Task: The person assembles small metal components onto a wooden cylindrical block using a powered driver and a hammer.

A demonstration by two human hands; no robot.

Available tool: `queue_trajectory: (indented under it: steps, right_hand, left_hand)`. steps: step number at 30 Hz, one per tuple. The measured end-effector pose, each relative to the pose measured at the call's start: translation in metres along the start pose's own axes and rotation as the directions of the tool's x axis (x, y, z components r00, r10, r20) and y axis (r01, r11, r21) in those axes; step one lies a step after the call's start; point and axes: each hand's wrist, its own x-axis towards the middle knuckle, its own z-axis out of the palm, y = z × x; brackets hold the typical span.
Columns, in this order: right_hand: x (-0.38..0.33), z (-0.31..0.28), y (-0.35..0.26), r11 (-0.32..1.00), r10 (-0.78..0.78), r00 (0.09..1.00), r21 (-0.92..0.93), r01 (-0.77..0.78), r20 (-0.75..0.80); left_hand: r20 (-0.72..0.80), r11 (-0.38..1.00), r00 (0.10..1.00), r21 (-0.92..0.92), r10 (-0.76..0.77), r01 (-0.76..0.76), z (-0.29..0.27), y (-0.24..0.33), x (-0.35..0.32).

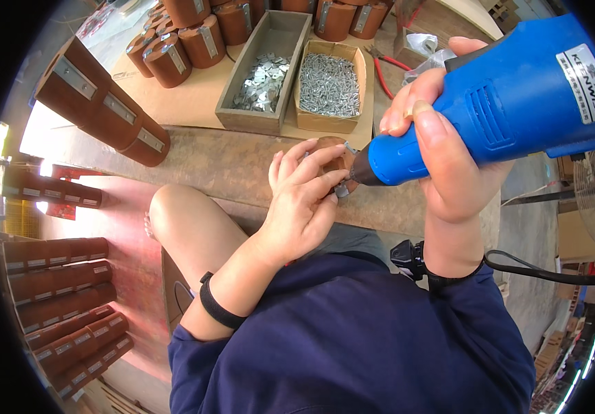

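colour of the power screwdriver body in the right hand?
Blue, with a dark nose; the power screwdriver is gripped by the right hand. Head view, the only one, shows it clearly.

A small assembly workshop: a worn workbench carries a cardboard box of screws and a wooden tray of metal plates, brown cylinders with metal strips stand in batches, more stacked beside the bench.

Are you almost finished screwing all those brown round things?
Not quite. Many brown cylinders lying stacked already carry metal plates. Right now the left hand steadies one brown piece while the right hand presses the blue power screwdriver onto it. The wooden tray of plates and the cardboard box of screws are far from empty, so more probably remains.
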Motion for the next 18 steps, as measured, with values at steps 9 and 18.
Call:
queue_trajectory:
  steps: [9,18]
  right_hand:
    - [0.002,0.003,-0.003,0.993,0.056,0.998,-0.103,-0.051,0.041]
    - [0.002,0.007,-0.003,0.989,0.098,0.988,-0.125,-0.084,0.116]
  left_hand:
    - [0.010,1.000,1.000,0.013,0.004,-0.005,0.000,-0.003,-0.001]
    - [-0.088,0.989,0.995,0.136,-0.050,0.061,0.014,-0.005,-0.001]
